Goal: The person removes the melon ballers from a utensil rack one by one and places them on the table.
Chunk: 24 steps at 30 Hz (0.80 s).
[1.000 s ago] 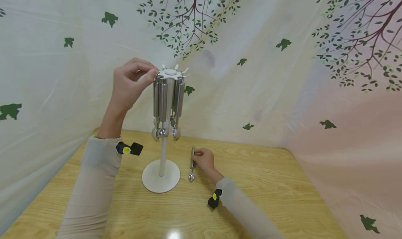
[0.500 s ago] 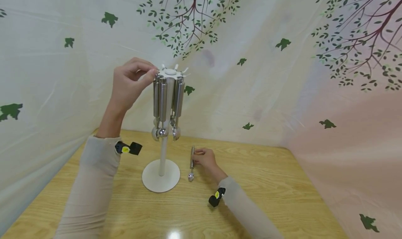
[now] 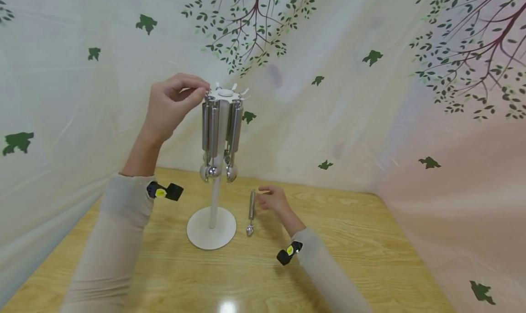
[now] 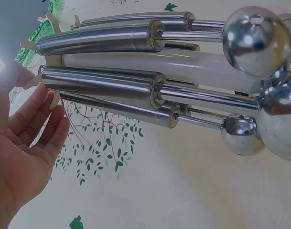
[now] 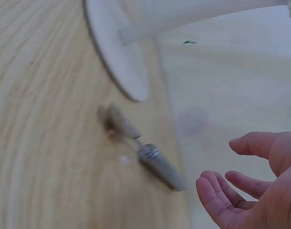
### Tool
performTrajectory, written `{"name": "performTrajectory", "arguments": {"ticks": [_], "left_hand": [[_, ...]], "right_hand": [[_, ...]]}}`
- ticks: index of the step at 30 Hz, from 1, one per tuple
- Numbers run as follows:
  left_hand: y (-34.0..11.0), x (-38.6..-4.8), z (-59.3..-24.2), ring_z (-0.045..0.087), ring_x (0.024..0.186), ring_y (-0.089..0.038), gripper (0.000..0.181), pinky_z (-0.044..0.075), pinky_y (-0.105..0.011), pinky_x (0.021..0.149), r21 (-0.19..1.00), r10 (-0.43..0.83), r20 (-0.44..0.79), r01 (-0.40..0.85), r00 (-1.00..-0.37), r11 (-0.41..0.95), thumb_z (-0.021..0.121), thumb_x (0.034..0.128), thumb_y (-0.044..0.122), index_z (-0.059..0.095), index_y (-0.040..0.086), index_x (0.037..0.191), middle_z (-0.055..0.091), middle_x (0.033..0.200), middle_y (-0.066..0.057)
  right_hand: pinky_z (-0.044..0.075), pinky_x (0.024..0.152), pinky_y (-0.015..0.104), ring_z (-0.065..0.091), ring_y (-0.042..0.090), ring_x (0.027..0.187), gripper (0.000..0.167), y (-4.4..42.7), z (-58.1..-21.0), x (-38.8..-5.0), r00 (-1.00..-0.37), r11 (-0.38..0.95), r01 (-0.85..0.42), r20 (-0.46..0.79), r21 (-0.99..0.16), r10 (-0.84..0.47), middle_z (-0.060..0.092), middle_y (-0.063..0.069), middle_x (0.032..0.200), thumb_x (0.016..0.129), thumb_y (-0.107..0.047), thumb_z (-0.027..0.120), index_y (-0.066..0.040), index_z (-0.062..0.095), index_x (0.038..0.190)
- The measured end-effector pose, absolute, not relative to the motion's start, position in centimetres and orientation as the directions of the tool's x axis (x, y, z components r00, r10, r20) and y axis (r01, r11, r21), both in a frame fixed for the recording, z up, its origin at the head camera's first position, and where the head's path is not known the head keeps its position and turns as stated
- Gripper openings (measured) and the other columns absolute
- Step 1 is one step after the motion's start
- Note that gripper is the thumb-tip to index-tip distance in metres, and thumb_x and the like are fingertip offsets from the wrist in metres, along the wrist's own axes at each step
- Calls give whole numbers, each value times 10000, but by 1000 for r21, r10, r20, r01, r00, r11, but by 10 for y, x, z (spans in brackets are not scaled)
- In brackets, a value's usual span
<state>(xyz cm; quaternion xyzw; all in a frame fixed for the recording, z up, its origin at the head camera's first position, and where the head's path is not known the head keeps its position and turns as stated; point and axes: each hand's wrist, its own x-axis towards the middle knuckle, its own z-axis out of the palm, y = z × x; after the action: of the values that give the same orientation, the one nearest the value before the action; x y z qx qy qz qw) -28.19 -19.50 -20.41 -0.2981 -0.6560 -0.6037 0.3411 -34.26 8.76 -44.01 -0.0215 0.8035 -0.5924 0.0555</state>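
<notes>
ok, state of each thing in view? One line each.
Stand: upright on table
Hung utensils: handles up, heads down
Loose utensil: lying on table, ungripped
Left hand: pinching at stand's top
Right hand: thumb and fingers apart, holding nothing, beside loose utensil
Curtain: hanging, creased

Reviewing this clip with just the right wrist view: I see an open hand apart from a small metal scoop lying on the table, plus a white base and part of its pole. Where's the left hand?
Observer: The left hand is up at the top of the white stand, touching a hook.
Operator: Anything hanging up there?
Observer: Yes, several metal utensils, handles uppermost and rounded ends downward.
Operator: And is anything worn at the right wrist?
Observer: A black device with a yellow patch, at the cuff of the right sleeve.
</notes>
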Motion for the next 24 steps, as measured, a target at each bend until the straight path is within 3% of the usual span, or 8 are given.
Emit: {"name": "performTrajectory", "arguments": {"ticks": [3,6,12,19,24], "left_hand": [[-196,-281,-201,638,1044,-165,171,538,-214,1019,601,-16,796,788,-605,130,669,944,15,729,-79,1073,713,1040,33],[-197,-280,-199,629,1061,-142,187,530,-239,1047,607,-20,788,771,-615,192,680,937,35,731,-57,1092,703,1047,58],[-198,-281,-198,616,1076,-122,211,517,-276,1081,603,-21,782,746,-623,284,686,941,71,728,-51,1108,693,1056,81],[-199,-282,-200,634,1047,-121,165,520,-266,1074,610,-11,776,745,-631,271,683,945,65,749,8,1085,711,1057,31],[-199,-283,-202,643,1048,-129,164,525,-256,1063,615,-10,776,752,-631,237,670,956,66,748,4,1086,720,1063,2]], "right_hand": [[642,807,408,718,344,917,360,89,-422,-339,-991,283,-6,-32,-959,-130,729,189,1048,950,-92,696,45,648,1279],[638,817,375,714,336,959,348,88,-400,-335,-987,246,-41,1,-968,-159,735,185,1095,957,-119,697,3,662,1281],[632,801,295,693,118,866,327,82,-353,-323,-965,158,-189,153,-969,-215,730,138,1087,976,-134,688,-30,670,1286],[614,828,239,676,130,919,298,69,-302,-303,-830,-18,-472,451,-882,-329,705,105,1091,974,-63,672,15,656,1262],[597,908,248,682,138,992,322,62,-273,-293,-769,-70,-532,516,-844,-377,706,117,1139,963,-31,673,39,638,1276]]}}
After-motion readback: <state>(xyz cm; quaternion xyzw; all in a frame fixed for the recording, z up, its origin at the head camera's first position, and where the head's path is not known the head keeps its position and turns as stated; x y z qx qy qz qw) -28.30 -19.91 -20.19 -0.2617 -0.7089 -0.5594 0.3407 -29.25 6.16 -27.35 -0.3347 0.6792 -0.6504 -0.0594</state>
